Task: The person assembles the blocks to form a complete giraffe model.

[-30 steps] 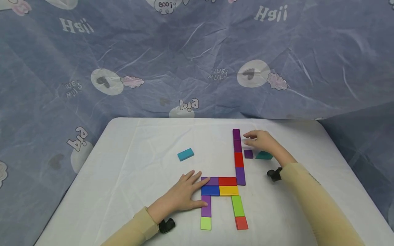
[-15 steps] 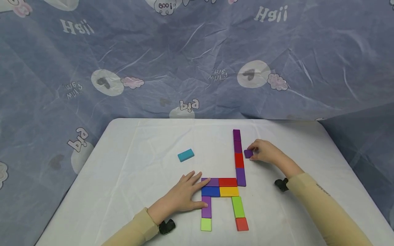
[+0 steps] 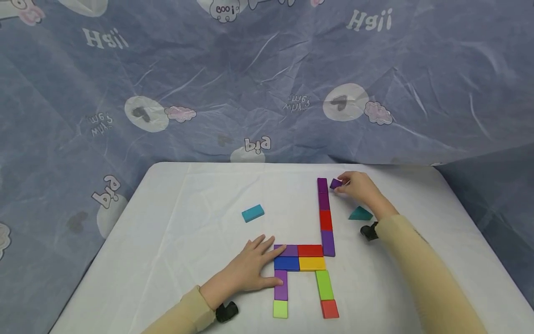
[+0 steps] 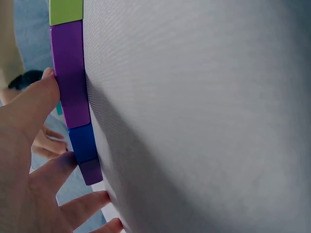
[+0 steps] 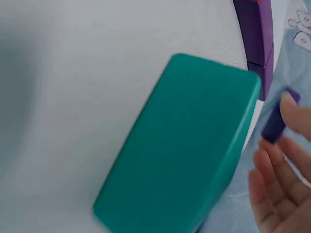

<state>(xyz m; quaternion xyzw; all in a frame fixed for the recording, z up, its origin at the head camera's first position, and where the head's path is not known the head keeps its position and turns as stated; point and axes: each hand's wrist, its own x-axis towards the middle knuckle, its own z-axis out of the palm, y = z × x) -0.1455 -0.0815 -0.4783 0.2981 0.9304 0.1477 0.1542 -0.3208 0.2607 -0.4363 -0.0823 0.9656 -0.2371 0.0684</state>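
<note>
The small purple block (image 3: 335, 183) is pinched by the right hand (image 3: 359, 188), just at 3 o'clock of the top of the purple-and-red column (image 3: 324, 215). It should be lowered flat and square against that column. The left hand (image 3: 246, 269) is spread, pressed on the lower blocks (image 3: 298, 257). The block is small, dark purple, flat-sided.

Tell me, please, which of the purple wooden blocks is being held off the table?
The small purple square block pinched by the right hand, beside the top of the vertical column; the other purple blocks lie flat in the figure.
</note>
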